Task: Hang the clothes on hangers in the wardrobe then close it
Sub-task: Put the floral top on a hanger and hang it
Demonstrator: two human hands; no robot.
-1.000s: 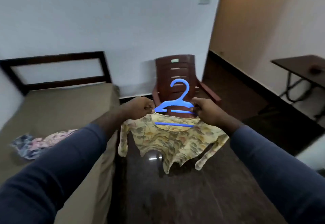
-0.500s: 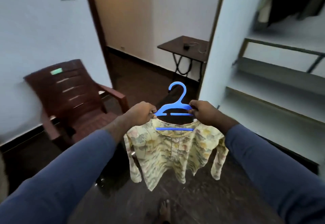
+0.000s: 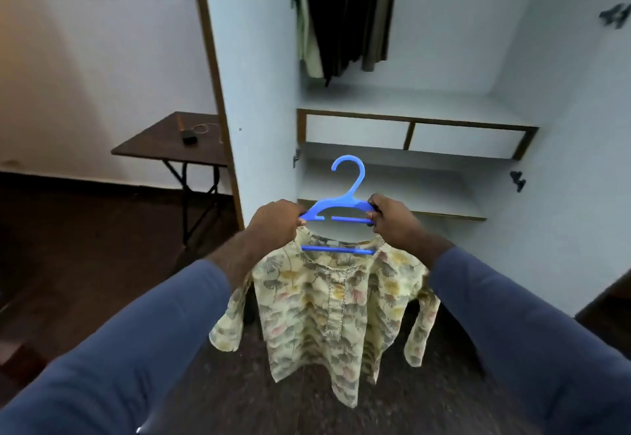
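At lower centre of the frame, the yellow patterned shirt hangs free from the blue hanger with its sleeves loose. The left hand clasps one end of the hanger and the right hand clasps the other. This likely keeps the shoulders from slipping off and leaves the hook upright and free. Behind them stands the open wardrobe with its shelves. Dark clothes hang at the top of the frame, so the rail is probably up there and the hanger will need lifting.

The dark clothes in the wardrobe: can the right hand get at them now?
Probably not freely: the right hand grips the blue hanger bearing the floral shirt. The wardrobe stands open, though, so nothing blocks the dark clothes.
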